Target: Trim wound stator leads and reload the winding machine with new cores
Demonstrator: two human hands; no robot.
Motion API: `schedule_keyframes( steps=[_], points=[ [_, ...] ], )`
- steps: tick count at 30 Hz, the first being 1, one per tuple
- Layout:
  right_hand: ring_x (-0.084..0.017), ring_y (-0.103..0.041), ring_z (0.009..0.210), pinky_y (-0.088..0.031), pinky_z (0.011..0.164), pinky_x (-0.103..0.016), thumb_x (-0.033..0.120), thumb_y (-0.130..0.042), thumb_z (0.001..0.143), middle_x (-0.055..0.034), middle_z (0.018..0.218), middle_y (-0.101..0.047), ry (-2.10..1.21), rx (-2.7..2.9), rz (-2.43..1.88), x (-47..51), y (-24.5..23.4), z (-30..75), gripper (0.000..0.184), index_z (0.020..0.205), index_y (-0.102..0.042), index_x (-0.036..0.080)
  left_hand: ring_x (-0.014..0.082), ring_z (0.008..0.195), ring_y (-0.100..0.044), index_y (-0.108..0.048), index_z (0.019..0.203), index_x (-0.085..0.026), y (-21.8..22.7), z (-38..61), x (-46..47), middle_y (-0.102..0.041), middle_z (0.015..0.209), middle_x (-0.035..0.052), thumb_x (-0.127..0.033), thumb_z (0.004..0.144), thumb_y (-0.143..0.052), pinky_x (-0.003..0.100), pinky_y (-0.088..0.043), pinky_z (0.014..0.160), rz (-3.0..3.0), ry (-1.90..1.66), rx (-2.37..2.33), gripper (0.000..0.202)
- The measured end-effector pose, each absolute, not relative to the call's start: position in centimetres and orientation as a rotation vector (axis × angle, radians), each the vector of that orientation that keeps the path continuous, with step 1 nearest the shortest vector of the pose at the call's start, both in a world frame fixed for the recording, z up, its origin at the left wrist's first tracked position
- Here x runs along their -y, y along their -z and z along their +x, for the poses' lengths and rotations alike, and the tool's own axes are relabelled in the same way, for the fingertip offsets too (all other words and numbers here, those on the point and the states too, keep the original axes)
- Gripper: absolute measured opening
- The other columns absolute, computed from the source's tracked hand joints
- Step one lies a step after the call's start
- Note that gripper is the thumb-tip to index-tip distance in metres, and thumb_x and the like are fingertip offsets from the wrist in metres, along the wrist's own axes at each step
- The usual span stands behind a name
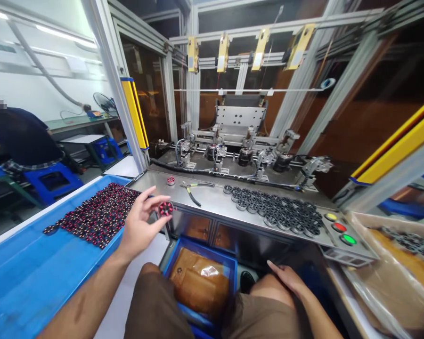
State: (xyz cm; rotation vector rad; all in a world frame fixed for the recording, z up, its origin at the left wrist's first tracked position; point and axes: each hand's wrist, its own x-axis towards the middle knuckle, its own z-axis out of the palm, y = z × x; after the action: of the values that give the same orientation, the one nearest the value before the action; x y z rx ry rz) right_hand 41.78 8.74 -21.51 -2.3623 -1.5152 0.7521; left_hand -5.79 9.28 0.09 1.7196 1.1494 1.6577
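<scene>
Between the thumb and fingers of my left hand (143, 219) is a small round motor stator (166, 209) with red windings on a dark core. I hold it up just in front of the steel worktop's edge. Another red stator (171, 180) stands on the worktop (207, 186), a little beyond that hand. Beside it lie cutting pliers (194, 190) with green and black handles. My right hand (288, 278) lies on my right knee with the fingers extended, nothing in it. Several black metal rings (275, 207) are grouped at the worktop's right.
A blue tray (31, 278) at left holds many dark and red stators (99, 214). Behind the worktop stands a winding machine (240, 117). Push buttons (339, 227) sit at right, next to a lined box (385, 282). A blue bin (234, 273) is below; a person (19, 136) sits far left.
</scene>
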Motion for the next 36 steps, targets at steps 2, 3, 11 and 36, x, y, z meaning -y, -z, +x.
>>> schedule_keyframes(
  steps=[2,3,11,36],
  points=[
    [-0.028,-0.071,0.075,-0.051,0.073,-0.034,0.056,-0.054,0.082,-0.0102,0.07,-0.073,-0.798,1.579,-2.338,-7.5,21.5,41.8,0.045,0.057,-0.064,0.02,0.0214,0.105,-0.07,-0.043,0.136,-0.025,0.3,-4.8,-6.0,-0.073,0.115,0.0091,-0.012,0.074,-0.076,0.036,-0.057,0.092,1.713,-1.706,-1.06,0.072],
    [-0.029,-0.071,0.079,-0.051,0.076,-0.034,0.057,-0.052,0.083,-0.0098,0.073,-0.074,-0.802,1.612,-2.321,-6.7,21.5,41.8,0.045,0.06,-0.064,0.021,0.0209,0.105,-0.07,-0.043,0.137,-0.027,0.5,-4.4,-4.8,-0.073,0.114,0.008,-0.009,0.074,-0.076,0.035,-0.058,0.092,1.716,-1.715,-1.028,0.073],
    [-0.023,-0.064,0.1,-0.048,0.095,-0.04,0.053,-0.054,0.094,-0.0075,0.1,-0.069,-0.849,1.655,-2.312,-4.8,21.8,41.2,0.039,0.091,-0.068,0.016,0.0222,0.107,-0.07,-0.044,0.14,-0.034,1.1,-1.6,-1.3,-0.074,0.115,0.0069,-0.006,0.076,-0.073,0.036,-0.059,0.092,1.65,-1.673,-0.889,0.075],
    [-0.02,-0.064,0.08,-0.052,0.076,-0.031,0.068,-0.041,0.089,-0.005,0.087,-0.067,-1.028,1.63,-1.703,0.7,7.5,26.1,0.053,0.094,-0.065,0.021,0.0232,0.109,-0.069,-0.038,0.145,-0.032,2.7,-0.3,0.1,-0.073,0.119,0.0065,0.001,0.075,-0.071,0.035,-0.059,0.091,1.711,-1.579,-0.84,0.084]
  ],
)
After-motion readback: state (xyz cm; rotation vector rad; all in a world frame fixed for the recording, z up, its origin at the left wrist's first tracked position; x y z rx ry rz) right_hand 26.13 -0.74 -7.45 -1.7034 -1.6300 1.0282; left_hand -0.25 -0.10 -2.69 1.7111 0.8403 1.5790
